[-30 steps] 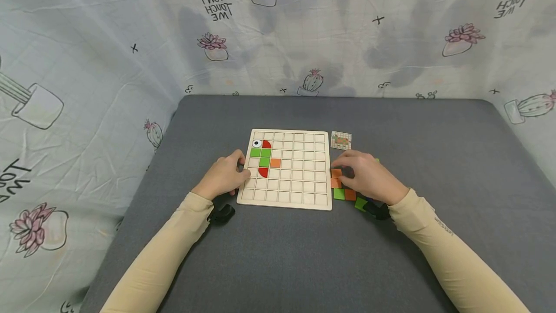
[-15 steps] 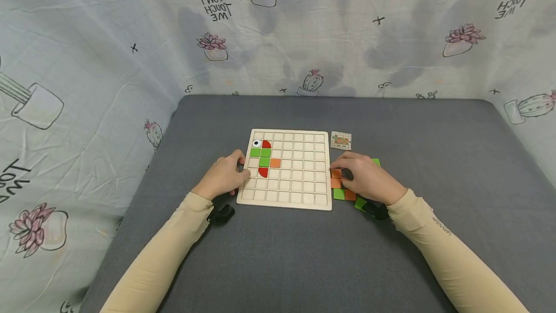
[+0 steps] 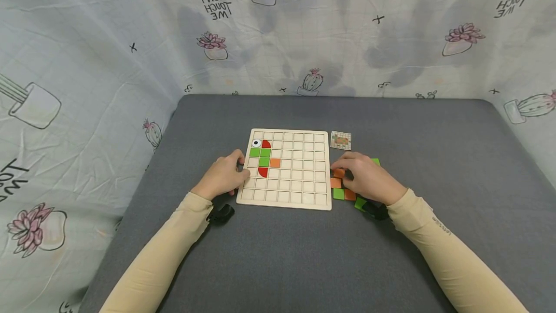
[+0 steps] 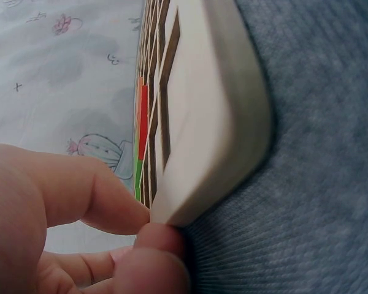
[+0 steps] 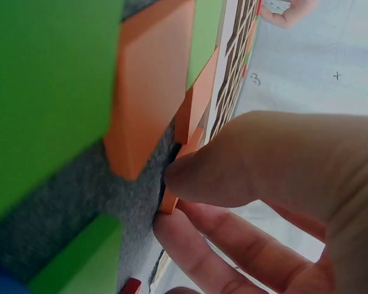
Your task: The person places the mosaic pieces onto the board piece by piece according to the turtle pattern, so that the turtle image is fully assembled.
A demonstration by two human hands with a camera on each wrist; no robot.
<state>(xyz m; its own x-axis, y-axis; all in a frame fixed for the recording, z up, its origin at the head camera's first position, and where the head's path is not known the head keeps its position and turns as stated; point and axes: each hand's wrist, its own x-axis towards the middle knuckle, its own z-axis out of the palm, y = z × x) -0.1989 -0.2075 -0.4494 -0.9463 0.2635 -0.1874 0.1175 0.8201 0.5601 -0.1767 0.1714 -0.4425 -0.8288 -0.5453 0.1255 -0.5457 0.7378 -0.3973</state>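
A pale wooden grid board (image 3: 299,182) lies on the grey table. My left hand (image 3: 222,175) holds its left edge; in the left wrist view, thumb and fingers meet at the board's rim (image 4: 202,104). Toward the board's left sit an eye tile (image 3: 257,143), two red quarter-round tiles, several green tiles (image 3: 264,162) and an orange square tile (image 3: 275,163). Right of the board, my right hand (image 3: 369,175) pinches a loose orange tile (image 5: 169,199) between thumb and fingers. Loose orange and green tiles (image 3: 339,193) lie close beside it, some partly hidden under the hand.
A small picture card (image 3: 340,140) lies off the board's upper right corner. Another green tile (image 3: 375,162) shows behind the right hand. Black wrist straps sit below both hands. A white patterned cloth (image 3: 278,37) hangs behind and at the sides of the table (image 3: 278,255).
The orange tile at my right fingertips has shifted slightly to the right and turned a little. My right hand has dipped slightly since the first frame. The left hand and board stay put.
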